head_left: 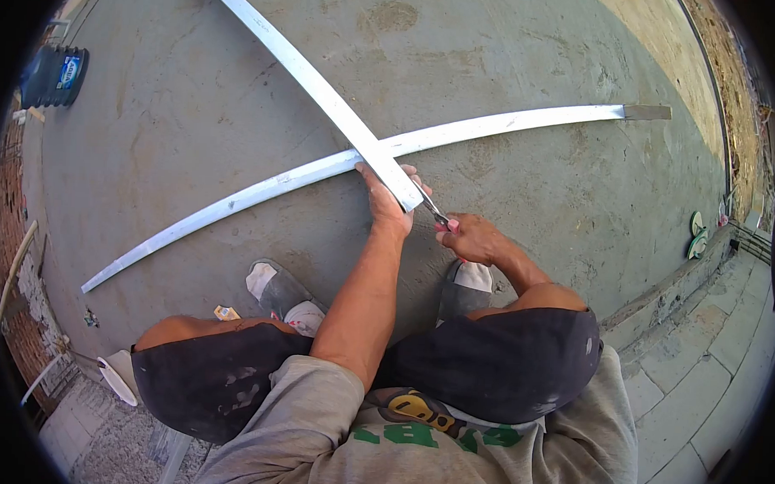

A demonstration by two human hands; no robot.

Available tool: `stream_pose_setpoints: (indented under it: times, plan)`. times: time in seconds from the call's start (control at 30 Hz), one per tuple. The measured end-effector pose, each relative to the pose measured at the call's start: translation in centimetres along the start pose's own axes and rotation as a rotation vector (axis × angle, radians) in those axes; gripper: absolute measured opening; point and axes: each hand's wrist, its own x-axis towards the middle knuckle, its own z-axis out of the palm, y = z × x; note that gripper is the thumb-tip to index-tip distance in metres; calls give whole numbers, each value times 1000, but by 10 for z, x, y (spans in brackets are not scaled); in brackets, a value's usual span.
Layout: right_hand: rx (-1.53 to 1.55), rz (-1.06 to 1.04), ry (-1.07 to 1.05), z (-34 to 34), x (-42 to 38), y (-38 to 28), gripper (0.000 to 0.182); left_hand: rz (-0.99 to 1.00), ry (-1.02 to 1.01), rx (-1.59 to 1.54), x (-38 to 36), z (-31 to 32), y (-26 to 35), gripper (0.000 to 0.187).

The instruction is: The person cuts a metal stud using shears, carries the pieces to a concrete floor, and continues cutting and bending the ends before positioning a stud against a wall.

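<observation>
My left hand (387,195) is wrapped around the near end of a long, silvery metal profile (308,77), with fingers showing on both sides. This profile crosses over a second metal profile (235,201) that lies on the concrete. My right hand (475,238) grips the reddish handles of what look like tin snips (436,213). Their metal jaws point up and left and meet the side of the held profile near its end. How far the jaws are apart is too small to make out.
Smooth grey concrete (526,187) spreads around my slippered feet. A dark blue water jug (56,77) lies at the far left. A pair of slippers (697,236) rests by the right edge, beside paving (690,363). A small yellowish packet (225,312) sits near my left foot.
</observation>
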Motion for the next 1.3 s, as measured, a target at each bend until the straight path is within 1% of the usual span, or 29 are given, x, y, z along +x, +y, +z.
stream_pose_setpoints:
  times: [0.07, 0.17, 0.27, 0.37, 0.47, 0.57, 0.87, 0.97, 1.17, 1.3]
  plan:
    - [-24, 12, -47, -3, 0, -2, 39, 2, 9, 4, 0, -1, 0, 81]
    - [56, 100, -108, -7, -3, -10, 37, 44, 51, 4, -9, 8, 3, 76]
    - [208, 140, -136, -6, -2, -7, 38, 36, -2, -8, -7, 4, 2, 73]
    - [304, 103, -190, 0, 6, 9, 39, 9, -51, -43, -2, -3, 0, 71]
    - [334, 39, -158, 3, 9, 17, 41, 33, -65, -25, -5, -1, 1, 71]
    - [336, 66, -186, 0, 7, 12, 42, 31, -32, -30, -6, 2, 1, 71]
    - [376, 84, -136, 1, -1, 1, 37, 52, -22, 25, -4, 0, -1, 76]
    - [315, 55, -97, 4, 1, 6, 36, 37, -15, 11, -1, -3, -2, 74]
    - [341, 43, -53, 8, -1, 4, 36, 55, -9, 5, -4, 0, 0, 71]
    - [320, 71, -53, 3, -6, -3, 37, 63, -9, 9, -3, 0, -1, 72]
